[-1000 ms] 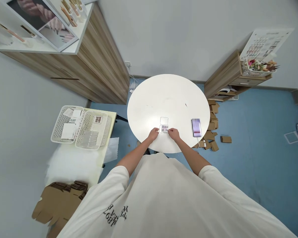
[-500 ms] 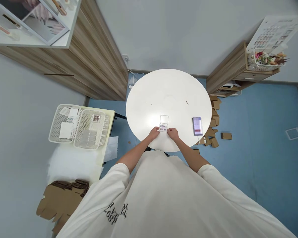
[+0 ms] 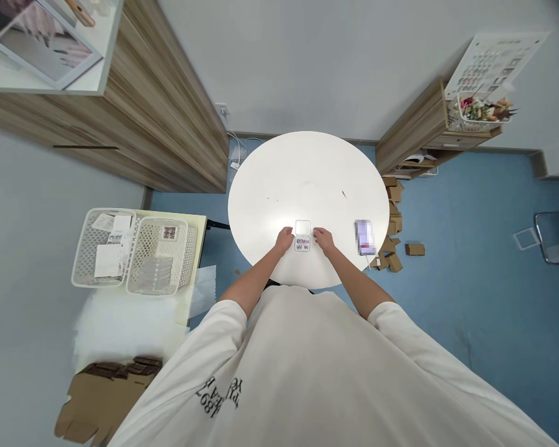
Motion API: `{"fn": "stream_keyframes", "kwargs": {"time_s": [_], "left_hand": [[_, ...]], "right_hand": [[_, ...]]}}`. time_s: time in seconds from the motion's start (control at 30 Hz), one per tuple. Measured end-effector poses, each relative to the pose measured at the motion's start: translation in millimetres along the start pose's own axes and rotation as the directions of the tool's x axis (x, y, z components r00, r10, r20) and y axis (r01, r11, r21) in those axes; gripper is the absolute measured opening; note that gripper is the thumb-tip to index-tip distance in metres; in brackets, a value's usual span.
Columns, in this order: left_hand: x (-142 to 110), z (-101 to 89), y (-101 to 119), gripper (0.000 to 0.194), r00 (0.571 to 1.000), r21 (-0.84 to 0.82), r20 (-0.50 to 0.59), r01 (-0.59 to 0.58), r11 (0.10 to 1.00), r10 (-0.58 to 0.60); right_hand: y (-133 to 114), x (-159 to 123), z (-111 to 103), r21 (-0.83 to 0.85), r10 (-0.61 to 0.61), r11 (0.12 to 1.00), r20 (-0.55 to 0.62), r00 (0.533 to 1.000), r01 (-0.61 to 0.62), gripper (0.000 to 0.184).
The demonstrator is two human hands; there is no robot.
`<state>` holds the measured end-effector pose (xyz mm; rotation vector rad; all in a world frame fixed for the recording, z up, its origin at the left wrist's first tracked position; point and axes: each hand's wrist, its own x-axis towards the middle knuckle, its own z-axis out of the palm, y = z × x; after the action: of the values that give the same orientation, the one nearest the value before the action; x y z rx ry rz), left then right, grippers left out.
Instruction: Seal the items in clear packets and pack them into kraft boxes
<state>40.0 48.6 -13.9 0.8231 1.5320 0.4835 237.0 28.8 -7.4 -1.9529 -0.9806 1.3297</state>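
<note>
A small clear plastic case (image 3: 302,243) lies on the white round table (image 3: 307,174) with its lid (image 3: 302,227) hinged open away from me. Several small dark and pinkish pieces, which look like press-on nails, sit in rows inside it; they are too small to make out well. My left hand (image 3: 284,240) is just left of the case, its fingers slightly bent and apart from it. On the other side, my right hand (image 3: 324,239) hovers close to the lid's right edge, with thumb and fingers parted. Neither hand appears to hold anything.
A phone (image 3: 365,237) with a cable lies at the table's right. To the left, two white baskets (image 3: 133,248) and flattened cardboard (image 3: 102,397) rest on a side table. Cardboard boxes (image 3: 394,217) lie on the floor at right. A wooden cabinet (image 3: 168,124) stands at back left.
Both hands held the case's sides earlier; they have let go and moved apart to either side. The case now lies flat, its lid still open. The view has shifted slightly.
</note>
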Motion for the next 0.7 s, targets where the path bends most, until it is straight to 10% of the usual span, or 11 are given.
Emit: {"fn": "stream_keyframes", "kwargs": {"time_s": [0.7], "left_hand": [[14.6,-5.6,24.9,0.061,0.994,-0.067,0.085,-0.057,0.996,0.062]], "right_hand": [[-30.1,1.2,8.9,0.189,0.092,0.977,0.050,0.995,-0.100,0.061]]}}
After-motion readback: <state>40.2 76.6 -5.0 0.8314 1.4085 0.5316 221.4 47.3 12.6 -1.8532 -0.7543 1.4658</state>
